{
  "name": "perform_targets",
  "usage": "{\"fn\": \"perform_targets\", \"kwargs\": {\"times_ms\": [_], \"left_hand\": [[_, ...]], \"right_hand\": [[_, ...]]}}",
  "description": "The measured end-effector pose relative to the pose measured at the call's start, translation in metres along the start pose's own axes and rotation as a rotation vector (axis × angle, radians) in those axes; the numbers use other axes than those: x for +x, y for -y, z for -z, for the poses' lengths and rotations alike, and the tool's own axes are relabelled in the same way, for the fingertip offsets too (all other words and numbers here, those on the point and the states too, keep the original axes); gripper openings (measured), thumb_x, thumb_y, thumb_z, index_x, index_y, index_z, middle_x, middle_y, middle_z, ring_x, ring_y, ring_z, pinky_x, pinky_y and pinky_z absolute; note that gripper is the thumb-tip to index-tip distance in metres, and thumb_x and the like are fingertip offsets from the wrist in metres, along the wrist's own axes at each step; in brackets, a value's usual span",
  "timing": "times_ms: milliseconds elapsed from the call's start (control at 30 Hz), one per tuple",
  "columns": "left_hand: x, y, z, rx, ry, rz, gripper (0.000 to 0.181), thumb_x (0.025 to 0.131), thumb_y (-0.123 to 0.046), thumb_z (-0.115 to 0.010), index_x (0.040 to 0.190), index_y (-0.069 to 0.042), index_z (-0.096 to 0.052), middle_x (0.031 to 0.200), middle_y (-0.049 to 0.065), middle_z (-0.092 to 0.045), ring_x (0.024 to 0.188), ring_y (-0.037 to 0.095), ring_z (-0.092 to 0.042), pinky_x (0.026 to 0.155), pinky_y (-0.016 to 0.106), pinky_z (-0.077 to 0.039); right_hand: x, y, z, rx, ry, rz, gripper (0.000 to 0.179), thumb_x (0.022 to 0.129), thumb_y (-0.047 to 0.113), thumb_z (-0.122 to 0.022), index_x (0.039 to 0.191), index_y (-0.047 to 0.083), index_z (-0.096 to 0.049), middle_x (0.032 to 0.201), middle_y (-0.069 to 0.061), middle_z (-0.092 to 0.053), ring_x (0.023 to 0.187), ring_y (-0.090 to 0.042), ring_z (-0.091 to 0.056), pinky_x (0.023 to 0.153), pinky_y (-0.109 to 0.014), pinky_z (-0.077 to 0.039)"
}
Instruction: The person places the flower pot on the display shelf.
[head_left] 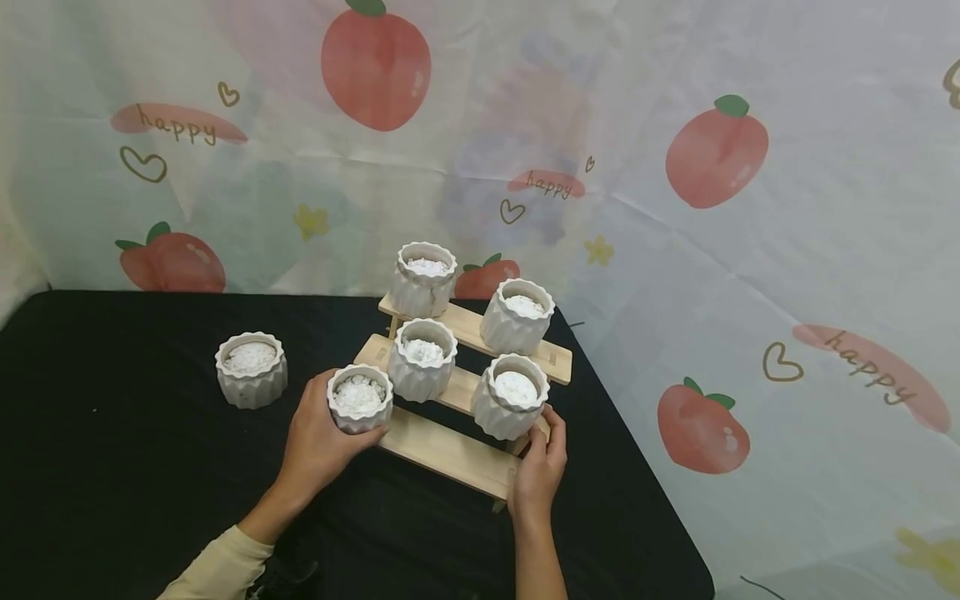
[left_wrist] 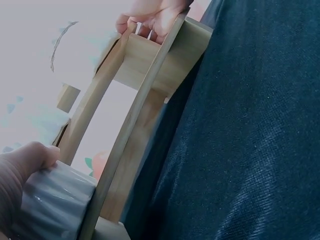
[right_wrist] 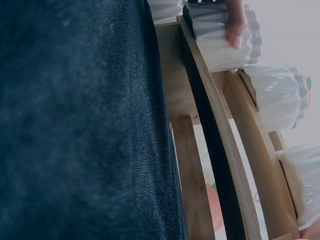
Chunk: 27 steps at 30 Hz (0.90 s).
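In the head view, my left hand (head_left: 318, 437) grips a white fluted pot (head_left: 360, 402) with white crumbly filling, at the left end of the bottom step of a three-step wooden stand (head_left: 450, 452). The left wrist view shows the thumb on the side of this pot (left_wrist: 57, 200), its base against the bottom board. At the stand's right end, my right hand (head_left: 538, 471) holds the wood, fingers curled over its edge. Two similar pots stand on the middle step, a left one (head_left: 422, 362) and a right one (head_left: 510, 398) just above the right hand.
Two more pots, a left one (head_left: 422, 282) and a right one (head_left: 517, 317), occupy the top step. Another filled pot (head_left: 252, 371) sits on the black-covered table (head_left: 135, 475), left of the stand. A fruit-printed cloth (head_left: 480, 100) hangs behind and along the right side.
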<state>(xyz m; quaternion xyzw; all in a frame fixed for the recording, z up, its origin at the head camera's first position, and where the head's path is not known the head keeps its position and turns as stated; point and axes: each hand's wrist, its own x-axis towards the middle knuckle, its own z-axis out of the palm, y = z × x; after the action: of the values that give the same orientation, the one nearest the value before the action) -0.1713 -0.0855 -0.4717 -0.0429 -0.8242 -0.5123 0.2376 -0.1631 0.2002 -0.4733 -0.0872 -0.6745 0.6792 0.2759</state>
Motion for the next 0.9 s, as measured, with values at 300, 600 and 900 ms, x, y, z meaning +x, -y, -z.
{"fn": "perform_targets", "kwargs": {"times_ms": [300,600,900], "left_hand": [[-0.001,-0.001,0.0,-0.01,0.0,0.006,0.104,0.057,-0.02,-0.103,0.14,0.004,-0.046,0.13,0.021,-0.054,0.118,0.038,-0.055,0.097,0.057,-0.044],[-0.001,0.001,0.003,-0.001,-0.008,-0.005,0.109,0.056,-0.025,-0.104,0.142,0.004,-0.044,0.132,0.021,-0.053,0.118,0.039,-0.055,0.097,0.059,-0.044],[-0.003,0.0,0.014,0.01,0.006,-0.03,0.108,0.057,-0.023,-0.104,0.142,0.004,-0.044,0.133,0.022,-0.052,0.12,0.039,-0.054,0.097,0.057,-0.043]], "right_hand": [[-0.001,0.002,-0.001,0.009,-0.004,0.001,0.032,0.11,0.008,-0.04,0.137,0.005,-0.056,0.136,-0.009,-0.055,0.118,-0.021,-0.051,0.091,-0.029,-0.041],[-0.001,0.003,-0.002,0.015,0.001,0.009,0.032,0.11,0.008,-0.04,0.137,0.004,-0.056,0.135,-0.009,-0.055,0.117,-0.022,-0.051,0.091,-0.03,-0.041],[-0.001,0.003,-0.001,0.02,-0.003,0.009,0.032,0.11,0.007,-0.04,0.137,0.004,-0.056,0.134,-0.01,-0.056,0.116,-0.022,-0.052,0.09,-0.029,-0.042]]}}
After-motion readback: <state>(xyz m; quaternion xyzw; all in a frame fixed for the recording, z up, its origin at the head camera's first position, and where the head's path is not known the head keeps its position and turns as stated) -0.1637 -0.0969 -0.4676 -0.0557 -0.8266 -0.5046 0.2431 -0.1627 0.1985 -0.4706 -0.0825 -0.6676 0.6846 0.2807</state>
